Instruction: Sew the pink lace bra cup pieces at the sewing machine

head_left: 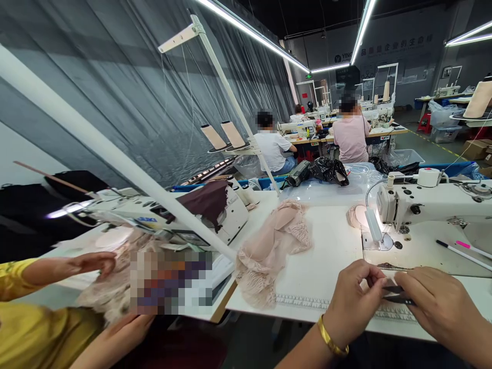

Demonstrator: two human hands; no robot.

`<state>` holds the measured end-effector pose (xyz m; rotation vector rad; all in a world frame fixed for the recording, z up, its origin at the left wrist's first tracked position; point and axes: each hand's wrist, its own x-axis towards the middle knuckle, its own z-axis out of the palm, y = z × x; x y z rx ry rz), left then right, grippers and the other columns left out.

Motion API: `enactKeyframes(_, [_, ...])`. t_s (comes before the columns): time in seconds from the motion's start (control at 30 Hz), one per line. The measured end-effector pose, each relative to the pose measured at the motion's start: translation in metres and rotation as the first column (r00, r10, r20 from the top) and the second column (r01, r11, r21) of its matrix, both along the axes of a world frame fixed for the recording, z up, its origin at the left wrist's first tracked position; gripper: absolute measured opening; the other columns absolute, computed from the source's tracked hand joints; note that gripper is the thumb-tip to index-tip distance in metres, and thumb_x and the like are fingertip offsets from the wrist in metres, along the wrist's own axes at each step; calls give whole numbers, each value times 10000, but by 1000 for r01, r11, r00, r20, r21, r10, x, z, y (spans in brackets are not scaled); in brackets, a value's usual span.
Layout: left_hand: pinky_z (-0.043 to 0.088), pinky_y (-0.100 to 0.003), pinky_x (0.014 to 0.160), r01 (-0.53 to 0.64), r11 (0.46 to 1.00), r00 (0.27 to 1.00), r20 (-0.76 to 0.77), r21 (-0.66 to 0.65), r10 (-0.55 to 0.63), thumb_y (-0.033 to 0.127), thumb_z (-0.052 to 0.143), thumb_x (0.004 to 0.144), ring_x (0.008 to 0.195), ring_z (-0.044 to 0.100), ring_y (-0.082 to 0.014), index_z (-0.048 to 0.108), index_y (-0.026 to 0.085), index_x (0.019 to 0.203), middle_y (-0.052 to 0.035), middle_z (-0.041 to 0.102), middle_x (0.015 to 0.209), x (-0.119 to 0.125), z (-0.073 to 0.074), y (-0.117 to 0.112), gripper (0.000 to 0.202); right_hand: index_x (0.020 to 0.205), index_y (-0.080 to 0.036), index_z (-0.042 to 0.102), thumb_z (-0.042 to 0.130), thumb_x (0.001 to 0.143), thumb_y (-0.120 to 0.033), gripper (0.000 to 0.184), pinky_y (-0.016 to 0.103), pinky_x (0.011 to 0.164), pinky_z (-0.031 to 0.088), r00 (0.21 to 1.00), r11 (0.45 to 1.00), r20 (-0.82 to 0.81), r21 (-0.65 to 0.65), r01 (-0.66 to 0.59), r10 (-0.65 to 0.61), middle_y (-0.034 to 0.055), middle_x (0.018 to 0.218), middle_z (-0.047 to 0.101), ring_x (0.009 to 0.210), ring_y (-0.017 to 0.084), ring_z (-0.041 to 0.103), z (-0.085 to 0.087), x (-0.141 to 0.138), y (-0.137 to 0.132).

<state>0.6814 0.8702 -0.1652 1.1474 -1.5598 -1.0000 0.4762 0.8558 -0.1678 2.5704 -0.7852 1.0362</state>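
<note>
My left hand, a gold bracelet on its wrist, is closed in a pinch at the table's front edge. What its fingertips hold is too small or hidden to make out. Close beside it, my right hand is closed around dark thread snips, whose blades point toward the left fingertips. Just behind both hands stands a white sewing machine with its lamp lit over the needle plate. A piece of beige fabric lies left of the needle area.
Beige lace garments lie on the white table, left of a printed ruler strip. Two pens rest on the machine bed. At left, a co-worker in a yellow sleeve handles lace by another machine. A thread stand rises between.
</note>
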Motion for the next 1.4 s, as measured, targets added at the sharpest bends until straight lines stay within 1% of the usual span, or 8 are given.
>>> enactKeyframes(0.17, [473,-261,715,89,996,996,-24,17,-89,215,686,857,743,585,-153,703,173,788,-29,660,777,2,0,4,83,942,-245,546,515,994,-149,114,262,535,434,984,974,148,217,67,-101,-36,689,607,547,141,562,-10,-8,-8])
enactKeyframes(0.37, [494,-314,831,11,998,993,-117,68,-3,347,702,913,869,607,-193,709,173,848,-60,675,898,9,-6,-9,185,792,-234,567,497,1105,-518,428,220,574,502,923,616,289,784,-77,-253,-17,718,555,660,151,563,-6,-20,-15])
enactKeyframes(0.57, [512,-329,872,19,1000,999,-49,3,-19,343,665,964,882,641,-197,727,190,917,-54,726,914,6,-3,-9,171,1326,-287,690,661,1012,-572,425,278,753,596,947,584,244,808,-79,-210,40,1060,780,956,237,737,4,-22,-16])
enactKeyframes(0.87, [503,-338,853,0,990,998,67,-144,9,239,781,874,894,629,-205,747,204,1046,-41,714,936,5,-11,-4,179,873,-232,629,539,1069,-577,407,242,588,442,945,477,282,862,-173,-167,-23,736,613,669,152,538,19,-3,-10])
enactKeyframes(1.07, [477,-326,780,-24,946,981,176,-322,85,138,684,926,833,618,-195,716,199,909,-38,696,843,7,-20,-9,70,985,-243,673,492,1112,-509,346,247,631,505,966,543,218,833,-108,-142,-3,821,671,733,170,615,-1,-25,-20])
enactKeyframes(1.3, [474,-338,789,-44,669,913,241,-742,328,22,611,885,816,586,-194,710,257,1136,-32,690,866,18,-19,-11,358,1102,-259,771,630,958,-736,518,420,726,613,933,838,128,494,234,-336,99,976,751,889,321,725,-49,-77,-30])
enactKeyframes(1.37, [464,-341,796,-24,612,905,242,-790,349,-3,615,854,793,562,-188,698,265,1158,-26,693,850,18,-18,-11,414,1008,-273,767,602,1015,-660,421,368,684,601,957,672,159,739,49,-245,69,891,735,815,270,714,-50,-68,-6])
enactKeyframes(1.4, [463,-344,803,-9,587,905,244,-810,349,-8,621,848,778,553,-184,696,264,1163,-23,698,840,17,-17,-11,423,928,-271,751,533,1063,-625,437,342,670,592,969,464,203,878,-116,-144,46,800,713,735,232,695,-49,-59,9])
